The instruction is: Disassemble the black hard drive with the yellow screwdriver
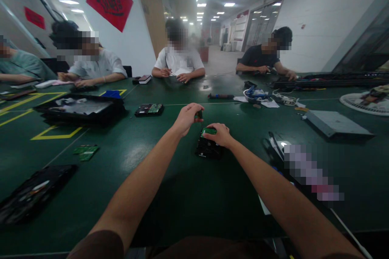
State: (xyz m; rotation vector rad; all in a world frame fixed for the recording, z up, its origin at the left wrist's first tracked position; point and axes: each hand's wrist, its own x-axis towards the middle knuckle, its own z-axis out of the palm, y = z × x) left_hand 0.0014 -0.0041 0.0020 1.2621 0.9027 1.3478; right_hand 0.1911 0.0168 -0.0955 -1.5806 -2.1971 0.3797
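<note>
In front of me on the green table lies a black hard drive [204, 148] with a green circuit board [209, 130] at its far end. My right hand [221, 134] grips it from the right, the thumb lying across the board. Just above and to the left, my left hand [189, 119] is raised with its fingers closed in a pinch. A short dark piece shows at those fingertips, too small and blurred to name. Further back on the left sits another hard drive [149, 109], its circuit board facing up.
A black tray [80, 119] and a loose green circuit board [86, 152] are on the left, with a dark flat casing [36, 190] nearer me. To the right lie a grey metal box [337, 124] and a bowl of blue items [258, 94]. Several people sit across the table.
</note>
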